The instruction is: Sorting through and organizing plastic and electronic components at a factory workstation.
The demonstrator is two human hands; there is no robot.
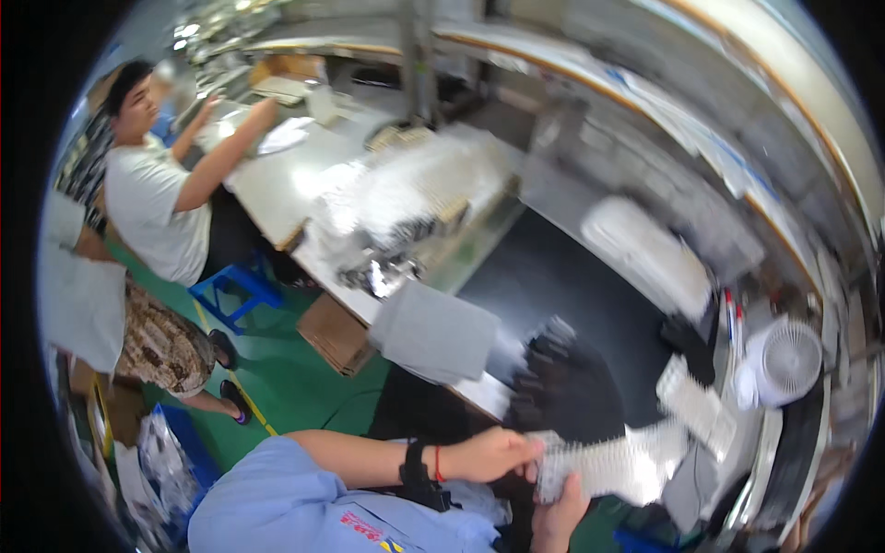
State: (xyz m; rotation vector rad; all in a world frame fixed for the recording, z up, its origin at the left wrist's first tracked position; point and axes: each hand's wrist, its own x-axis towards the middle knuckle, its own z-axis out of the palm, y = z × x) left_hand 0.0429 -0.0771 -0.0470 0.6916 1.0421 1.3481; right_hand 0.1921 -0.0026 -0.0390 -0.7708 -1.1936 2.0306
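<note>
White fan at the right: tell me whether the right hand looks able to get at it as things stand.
Probably not straight away: the right hand holds the white ribbed strip together with the left hand, and another ribbed piece appears between the right one and the white fan.

One left hand (493, 455) and one right hand (563, 510), by my count, two pale ribbed strips (698, 406), one red wrist string (439, 464), one black wristband (414, 472); one round white fan (788, 359), one grey block (435, 332); I see at least two other people (152, 198), two dark shoes (236, 402) in sight, at least one blue stool (238, 293), one blue bin (196, 444)
</note>
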